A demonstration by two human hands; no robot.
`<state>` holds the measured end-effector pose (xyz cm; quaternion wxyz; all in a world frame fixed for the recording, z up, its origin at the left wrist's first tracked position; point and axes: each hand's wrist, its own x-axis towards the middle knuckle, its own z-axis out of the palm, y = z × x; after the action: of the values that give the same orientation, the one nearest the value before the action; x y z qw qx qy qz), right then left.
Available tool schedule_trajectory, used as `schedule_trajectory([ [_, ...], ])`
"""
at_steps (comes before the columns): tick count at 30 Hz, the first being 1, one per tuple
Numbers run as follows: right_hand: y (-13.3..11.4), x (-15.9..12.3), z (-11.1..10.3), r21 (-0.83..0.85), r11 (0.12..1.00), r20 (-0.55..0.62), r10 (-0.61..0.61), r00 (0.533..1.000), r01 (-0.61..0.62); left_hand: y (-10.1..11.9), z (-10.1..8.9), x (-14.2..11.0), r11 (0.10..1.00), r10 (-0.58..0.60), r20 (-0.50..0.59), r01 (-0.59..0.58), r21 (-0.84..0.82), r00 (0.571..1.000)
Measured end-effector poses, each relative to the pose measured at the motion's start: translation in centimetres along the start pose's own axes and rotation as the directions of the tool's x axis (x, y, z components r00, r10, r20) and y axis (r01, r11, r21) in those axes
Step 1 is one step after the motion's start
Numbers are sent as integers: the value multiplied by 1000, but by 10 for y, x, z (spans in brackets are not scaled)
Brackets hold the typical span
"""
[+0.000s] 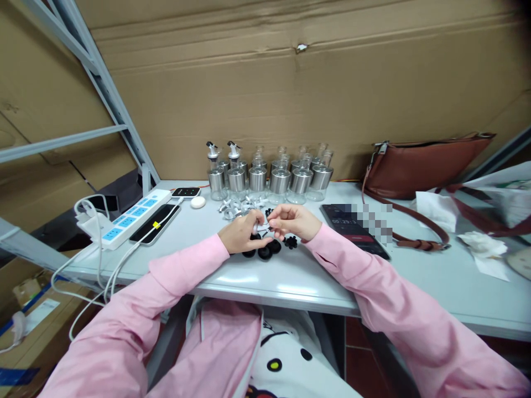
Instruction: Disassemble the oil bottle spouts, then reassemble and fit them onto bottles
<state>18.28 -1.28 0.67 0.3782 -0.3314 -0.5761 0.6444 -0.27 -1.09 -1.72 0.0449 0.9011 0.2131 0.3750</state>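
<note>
My left hand (243,233) is closed, thumb and fingers round a small whitish plastic pour-spout part (261,227). Close beside it, my right hand (294,221) pinches at the same spot; a tiny dark piece seems to be at its fingertips, too small to name. Just below the hands lie several round black caps (265,252). Small black pieces (291,241) sit under my right hand. Behind my left hand is a pile of grey-white plastic spout parts (240,206). Glass bottles with metal sleeves (280,180) stand in rows behind, two of them topped with black-tipped pour spouts (233,149).
At left are a white power strip (135,215) with cables, a phone (155,224), a small device (186,192) and a round white case (198,202). A phone showing a timer (348,224), a brown bag (427,166) and crumpled tissues (483,246) lie at right. Cardboard rises behind.
</note>
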Motion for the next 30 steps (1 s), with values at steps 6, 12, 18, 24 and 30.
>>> schedule_trajectory([
  [6,1,0,-1,28,999,15,-25,1000,24,1,-2,2,998,-57,-16,58,39,998],
  [12,2,-1,3,-10,998,70,-66,995,67,-1,-3,1,994,-52,-50,56,97,997],
  [18,-1,0,2,87,991,-66,-99,993,104,-5,0,2,997,35,-99,-27,77,995],
  [24,-5,-1,-1,75,990,-56,-118,991,122,2,-4,5,983,5,-17,-2,185,1000],
  [30,-3,-1,1,79,979,-57,-183,982,187,5,-6,6,982,-44,-8,45,182,999],
])
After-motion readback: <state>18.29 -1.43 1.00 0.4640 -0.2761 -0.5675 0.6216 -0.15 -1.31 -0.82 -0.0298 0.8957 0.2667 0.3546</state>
